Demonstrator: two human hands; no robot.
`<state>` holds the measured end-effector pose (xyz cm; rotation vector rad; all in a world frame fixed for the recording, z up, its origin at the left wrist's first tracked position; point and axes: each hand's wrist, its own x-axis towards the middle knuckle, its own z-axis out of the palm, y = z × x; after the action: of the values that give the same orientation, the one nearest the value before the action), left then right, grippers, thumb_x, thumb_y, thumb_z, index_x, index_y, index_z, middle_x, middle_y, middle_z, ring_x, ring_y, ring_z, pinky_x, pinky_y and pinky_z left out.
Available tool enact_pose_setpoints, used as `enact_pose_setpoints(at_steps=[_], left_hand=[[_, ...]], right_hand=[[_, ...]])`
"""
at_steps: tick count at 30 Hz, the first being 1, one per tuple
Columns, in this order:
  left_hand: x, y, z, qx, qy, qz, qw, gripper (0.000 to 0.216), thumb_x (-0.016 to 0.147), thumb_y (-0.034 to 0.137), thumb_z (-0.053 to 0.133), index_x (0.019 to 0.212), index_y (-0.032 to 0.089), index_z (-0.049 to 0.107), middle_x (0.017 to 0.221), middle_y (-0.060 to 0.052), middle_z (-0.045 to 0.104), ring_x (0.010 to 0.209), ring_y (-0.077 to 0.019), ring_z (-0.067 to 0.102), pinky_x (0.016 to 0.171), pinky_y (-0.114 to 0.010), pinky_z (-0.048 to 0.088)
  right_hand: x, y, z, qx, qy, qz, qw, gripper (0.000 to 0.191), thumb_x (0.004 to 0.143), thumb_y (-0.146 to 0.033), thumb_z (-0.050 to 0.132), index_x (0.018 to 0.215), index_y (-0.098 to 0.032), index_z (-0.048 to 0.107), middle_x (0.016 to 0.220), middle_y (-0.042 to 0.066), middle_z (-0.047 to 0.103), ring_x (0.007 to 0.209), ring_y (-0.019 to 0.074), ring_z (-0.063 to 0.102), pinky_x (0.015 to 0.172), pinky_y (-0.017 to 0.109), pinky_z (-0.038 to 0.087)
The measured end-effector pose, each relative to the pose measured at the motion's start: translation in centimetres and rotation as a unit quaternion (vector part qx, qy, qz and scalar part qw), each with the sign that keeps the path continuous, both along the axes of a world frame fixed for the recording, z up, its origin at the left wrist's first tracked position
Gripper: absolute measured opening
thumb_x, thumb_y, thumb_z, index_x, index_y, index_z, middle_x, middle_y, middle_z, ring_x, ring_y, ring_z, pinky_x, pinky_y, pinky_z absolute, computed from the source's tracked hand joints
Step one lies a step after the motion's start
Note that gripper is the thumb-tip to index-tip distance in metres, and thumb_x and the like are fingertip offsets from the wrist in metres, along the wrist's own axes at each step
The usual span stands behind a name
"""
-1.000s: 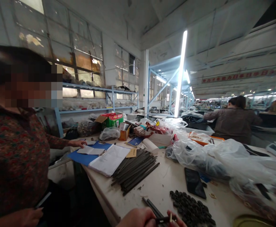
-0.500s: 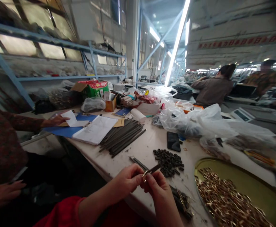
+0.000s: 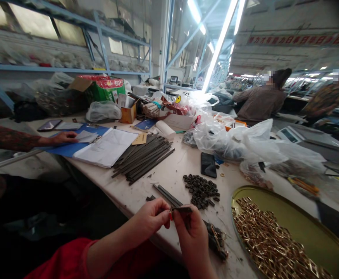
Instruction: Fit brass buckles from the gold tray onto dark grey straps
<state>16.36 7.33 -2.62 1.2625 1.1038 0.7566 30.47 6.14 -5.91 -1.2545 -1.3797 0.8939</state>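
Over the table's near edge my hands meet, fingertips close together. My left hand (image 3: 152,217) is closed, its thumb and forefinger pinching a small gold metal buckle (image 3: 171,212), mostly hidden by the fingers. A short dark strap (image 3: 183,209) is gripped in my right hand (image 3: 191,228), one end reaching the buckle. Just beyond lie a few loose dark strips (image 3: 167,195) and a heap of small dark loops (image 3: 201,190). Beside my right hand is a bundle of dark straps with gold buckles (image 3: 217,240). A round gold tray (image 3: 285,201) holds many gold buckles (image 3: 274,236).
A stack of long dark strips (image 3: 146,159) lies beside an open blue folder with papers (image 3: 105,147). A phone (image 3: 208,164) rests near clear plastic bags (image 3: 233,143). At the left, another person's hand (image 3: 66,137) touches paper. A scale (image 3: 291,135) stands at right.
My view has shifted slightly. The buckle, earlier visible between my hands, is now mostly covered by my fingers, and the strap lies flatter. The other person's hand has lowered the paper onto the folder.
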Motion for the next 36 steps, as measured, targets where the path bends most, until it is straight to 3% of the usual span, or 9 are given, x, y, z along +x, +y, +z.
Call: enact_pose_setpoints(at_steps=[5, 9, 13, 19, 26, 29, 33, 36], left_hand=[[0.4, -0.3, 0.2, 0.030, 0.033, 0.021, 0.999, 0.032, 0.076, 0.045, 0.052, 0.067, 0.015, 0.047, 0.057, 0.004, 0.048, 0.057, -0.0092, 0.042, 0.056, -0.021, 0.034], [0.6, -0.7, 0.5, 0.026, 0.055, 0.043, 0.997, 0.034, 0.073, 0.048, 0.052, 0.064, 0.017, 0.043, 0.052, 0.006, 0.044, 0.051, -0.0084, 0.039, 0.051, -0.020, 0.031], [0.5, -1.2, 0.5, 0.056, 0.099, 0.050, 0.992, 0.036, 0.072, 0.050, 0.051, 0.064, 0.016, 0.045, 0.054, 0.005, 0.042, 0.054, -0.0094, 0.038, 0.051, -0.020, 0.030], [0.7, -2.6, 1.5, 0.081, 0.130, 0.032, 0.988, 0.024, 0.073, 0.038, 0.050, 0.068, 0.014, 0.051, 0.062, 0.003, 0.047, 0.061, -0.0114, 0.042, 0.057, -0.022, 0.034], [1.5, -4.1, 2.6, 0.078, 0.124, 0.057, 0.988, 0.022, 0.070, 0.036, 0.050, 0.066, 0.014, 0.052, 0.062, 0.002, 0.049, 0.062, -0.0123, 0.044, 0.059, -0.023, 0.037], [1.7, -4.4, 3.0, 0.076, 0.138, 0.064, 0.985, 0.020, 0.070, 0.034, 0.050, 0.066, 0.014, 0.051, 0.060, 0.002, 0.049, 0.061, -0.0120, 0.044, 0.059, -0.023, 0.036], [1.7, -4.6, 2.8, 0.073, 0.134, 0.046, 0.987, 0.019, 0.070, 0.032, 0.051, 0.064, 0.015, 0.049, 0.059, 0.004, 0.047, 0.059, -0.0107, 0.042, 0.055, -0.021, 0.034], [1.7, -4.5, 2.6, 0.045, 0.114, 0.033, 0.992, 0.019, 0.069, 0.032, 0.051, 0.065, 0.014, 0.050, 0.060, 0.004, 0.047, 0.059, -0.0103, 0.041, 0.056, -0.021, 0.034]], right_hand=[[1.0, -0.4, 0.8, 0.095, -0.091, -0.015, 0.991, 0.004, 0.080, -0.024, 0.054, 0.082, -0.021, 0.056, 0.071, 0.001, 0.060, 0.064, 0.0155, 0.056, 0.060, 0.026, 0.045], [1.9, -1.3, 2.1, 0.174, -0.129, 0.056, 0.975, 0.022, 0.084, -0.018, 0.044, 0.098, -0.023, 0.060, 0.082, 0.005, 0.062, 0.076, 0.0187, 0.058, 0.065, 0.029, 0.046], [2.2, -1.8, 3.0, 0.140, -0.102, 0.116, 0.978, 0.022, 0.085, -0.018, 0.044, 0.096, -0.024, 0.063, 0.080, 0.004, 0.062, 0.074, 0.0176, 0.058, 0.064, 0.027, 0.045], [3.2, -1.7, 4.4, 0.065, -0.040, 0.207, 0.975, 0.017, 0.085, -0.026, 0.046, 0.090, -0.023, 0.063, 0.076, 0.000, 0.059, 0.070, 0.0143, 0.057, 0.064, 0.025, 0.044], [3.9, -2.5, 4.7, 0.090, -0.105, 0.250, 0.958, 0.003, 0.079, -0.021, 0.056, 0.079, -0.021, 0.059, 0.071, -0.002, 0.053, 0.067, 0.0128, 0.051, 0.061, 0.023, 0.040], [4.1, -2.9, 5.1, 0.108, -0.128, 0.269, 0.948, 0.005, 0.079, -0.022, 0.057, 0.084, -0.023, 0.059, 0.074, -0.002, 0.051, 0.069, 0.0129, 0.050, 0.062, 0.022, 0.039], [4.4, -3.3, 5.5, 0.083, -0.138, 0.305, 0.939, 0.016, 0.080, -0.021, 0.058, 0.095, -0.026, 0.059, 0.077, -0.002, 0.049, 0.070, 0.0126, 0.050, 0.063, 0.023, 0.039], [4.5, -3.2, 5.5, 0.061, -0.133, 0.311, 0.939, 0.010, 0.078, -0.018, 0.058, 0.086, -0.024, 0.059, 0.076, -0.003, 0.050, 0.069, 0.0118, 0.048, 0.062, 0.022, 0.037]])
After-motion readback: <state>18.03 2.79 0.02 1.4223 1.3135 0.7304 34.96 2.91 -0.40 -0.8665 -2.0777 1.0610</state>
